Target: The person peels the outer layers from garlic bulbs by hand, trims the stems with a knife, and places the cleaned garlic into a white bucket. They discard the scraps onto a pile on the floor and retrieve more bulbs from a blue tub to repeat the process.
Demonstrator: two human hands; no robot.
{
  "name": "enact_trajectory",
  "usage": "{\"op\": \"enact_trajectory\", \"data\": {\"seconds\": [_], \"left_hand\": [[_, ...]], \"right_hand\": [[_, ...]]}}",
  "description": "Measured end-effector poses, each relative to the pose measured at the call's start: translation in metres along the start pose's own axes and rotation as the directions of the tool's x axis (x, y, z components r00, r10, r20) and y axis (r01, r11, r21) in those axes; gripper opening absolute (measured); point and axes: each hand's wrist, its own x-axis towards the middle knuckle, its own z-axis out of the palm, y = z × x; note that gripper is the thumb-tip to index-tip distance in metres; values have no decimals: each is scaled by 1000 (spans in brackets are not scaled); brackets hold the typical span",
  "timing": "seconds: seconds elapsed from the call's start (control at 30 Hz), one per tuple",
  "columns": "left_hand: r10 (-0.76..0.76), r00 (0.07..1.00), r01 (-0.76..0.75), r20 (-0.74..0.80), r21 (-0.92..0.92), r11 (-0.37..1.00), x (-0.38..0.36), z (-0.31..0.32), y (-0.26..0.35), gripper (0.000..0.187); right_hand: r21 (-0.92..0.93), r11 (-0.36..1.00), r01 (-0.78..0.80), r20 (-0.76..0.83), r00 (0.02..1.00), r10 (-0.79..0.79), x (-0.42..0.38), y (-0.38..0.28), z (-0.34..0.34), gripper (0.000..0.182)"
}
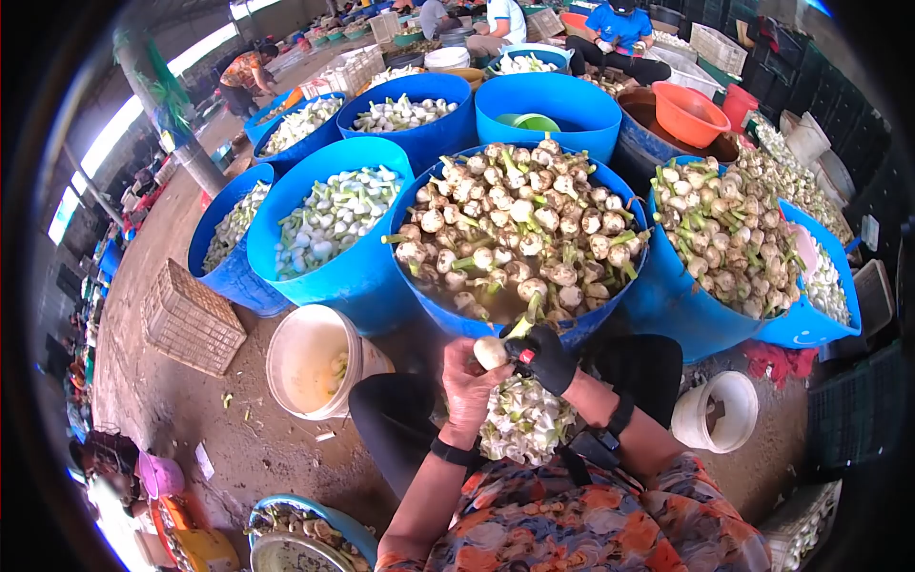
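My bare left hand (467, 381) pinches a white garlic bulb (491, 353) whose green stem points up and away. Close against the bulb's right side is my right hand (543, 359) in a black glove, its fingers curled. A small red piece (525, 356) shows at those fingers; I cannot tell what tool, if any, it belongs to. Below both hands, between my knees, lies a heap of cleaned white garlic (522, 419). Just beyond them stands a big blue tub (410, 286) of muddy garlic bulbs (529, 214) in brown water.
At left are a blue tub of white garlic (334, 219), a white bucket (315, 362) and a woven basket (191, 319). Another heaped garlic tub (729, 238) and a white pail (715, 410) stand right. An orange basin (688, 112) and a person in blue (620, 29) are farther back.
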Motion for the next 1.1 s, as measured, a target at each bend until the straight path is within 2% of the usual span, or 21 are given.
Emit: {"op": "enact_trajectory", "data": {"seconds": [0.03, 0.1, 0.17, 0.2, 0.23, 0.27, 0.33, 0.43, 0.57, 0.67, 0.73, 0.77, 0.83, 0.87, 0.9, 0.93, 0.97, 1.0, 1.03, 1.07, 1.1], "left_hand": [[-1, 1000, 1, 2, 0, 1000, -1, -1, 0, 54], [-173, 985, 172, 6, -162, 972, -2, -2, 3, 53], [-224, 974, 221, 4, -185, 958, -5, 2, 10, 53], [-275, 961, 269, 2, -209, 940, -6, 3, 13, 53], [-276, 961, 271, 3, -208, 940, -7, 4, 10, 53], [-169, 986, 167, -8, -114, 979, -9, 7, 5, 52], [1, 1000, 0, -26, 62, 998, -12, 14, 0, 52], [-101, 994, 99, -43, -61, 993, -14, 12, 4, 49], [-197, 980, 193, -31, -99, 976, -16, 6, 5, 43], [-246, 965, 228, -89, -174, 958, -18, 3, 3, 34], [-559, 825, 540, 85, -409, 736, -17, -9, 3, 35], [-563, 822, 543, 83, -409, 733, -19, -9, 1, 35], [-661, 728, 666, 184, -420, 617, -18, -4, 3, 40], [-687, 709, 676, 158, -429, 599, -17, -2, 3, 42], [-690, 705, 679, 160, -430, 594, -15, 0, 4, 42], [-719, 670, 718, 185, -407, 564, -12, 2, 8, 45], [-746, 633, 754, 209, -382, 534, -10, 1, 10, 48], [-728, 616, 777, 301, -386, 498, -11, 0, 11, 54], [-728, 616, 777, 302, -385, 498, -15, 5, 10, 54], [-612, 781, 621, 127, -260, 739, -22, 15, 7, 54], [-426, 905, 424, -16, -81, 902, -27, 23, 4, 54]], "right_hand": [[-3, 999, 35, 46, 998, -35, -2, 0, -3, 17], [44, 999, 32, 46, 998, -34, -6, 5, -5, 17], [92, 995, 28, 48, 998, -33, -8, 13, -10, 18], [39, 999, -37, 75, 997, 34, -8, 12, -13, 19], [-15, 995, -101, 97, 990, 102, -8, 11, -15, 20], [-15, 995, -103, 96, 990, 104, -10, 11, -14, 20], [-242, 970, -3, -69, 998, -14, -10, -15, -4, 21], [-152, 980, -129, -76, 990, 118, -15, -17, 0, 19], [-174, 978, -111, 21, 993, 116, -20, -12, -6, 18], [-56, 993, -108, 152, 982, 115, -21, -10, -13, 20], [-315, 897, 311, 240, 940, -242, -22, 5, -17, 24], [-314, 899, 306, 239, 942, -237, -25, 11, -22, 24], [-568, 724, 392, 386, 903, -187, -23, 6, -31, 27], [-569, 725, 389, 385, 905, -184, -24, 4, -31, 27], [-446, 833, 327, 313, 929, -197, -26, -7, -29, 28], [-305, 914, 267, 241, 950, -198, -28, -15, -26, 29], [-307, 914, 266, 241, 951, -196, -29, -17, -23, 29], [-219, 961, 169, 156, 978, -136, -30, -19, -19, 30], [-120, 990, 75, 75, 995, -66, -31, -19, -17, 32], [-120, 992, 43, 33, 999, -40, -33, -12, -15, 31], [-117, 992, 40, 28, 999, -37, -35, -5, -14, 31]]}}
